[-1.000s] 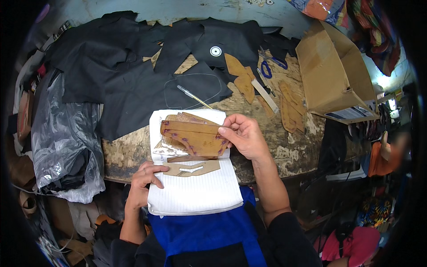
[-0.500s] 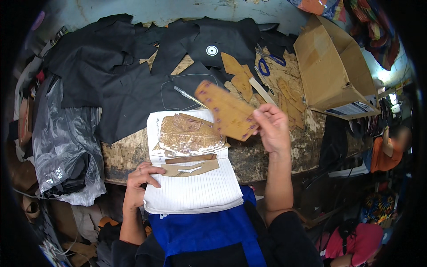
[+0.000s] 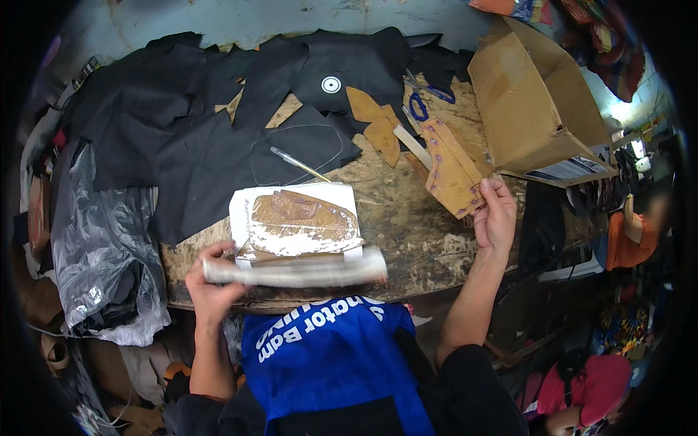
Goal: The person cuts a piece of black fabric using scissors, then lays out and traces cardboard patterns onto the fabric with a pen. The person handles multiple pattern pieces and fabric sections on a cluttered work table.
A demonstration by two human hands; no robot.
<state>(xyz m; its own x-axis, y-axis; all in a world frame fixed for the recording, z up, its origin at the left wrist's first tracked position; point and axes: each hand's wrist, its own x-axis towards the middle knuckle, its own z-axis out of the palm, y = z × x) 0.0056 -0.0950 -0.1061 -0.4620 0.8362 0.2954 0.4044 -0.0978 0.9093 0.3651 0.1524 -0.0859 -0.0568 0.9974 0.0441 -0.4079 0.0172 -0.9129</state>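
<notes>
My left hand (image 3: 211, 280) grips the near half of a lined notebook (image 3: 305, 270), which is tilted up off my lap and blurred by motion. On its far page rests a bundle of brown pattern pieces (image 3: 294, 225) under shiny clear plastic. Out to the right, my right hand (image 3: 498, 212) pinches the lower corner of a brown pattern piece (image 3: 452, 171) with purple marks along its edges. It is held over the worn wooden table (image 3: 396, 211). Just beyond the notebook, a pen (image 3: 299, 163) lies on black sheet material (image 3: 196, 152) beside a pale drawn outline.
More brown pattern pieces (image 3: 382, 138), a whitish strip (image 3: 412, 147) and blue-handled scissors (image 3: 419, 107) lie at the back right. An open cardboard box (image 3: 520, 94) stands beyond them. A clear plastic bag (image 3: 109, 247) hangs at the left edge. Other people (image 3: 582, 392) are at the far right.
My right hand has carried the marked brown piece rightward, away from the notebook. My left hand has raised the notebook's near half; the two thin pieces on it are hidden now.
</notes>
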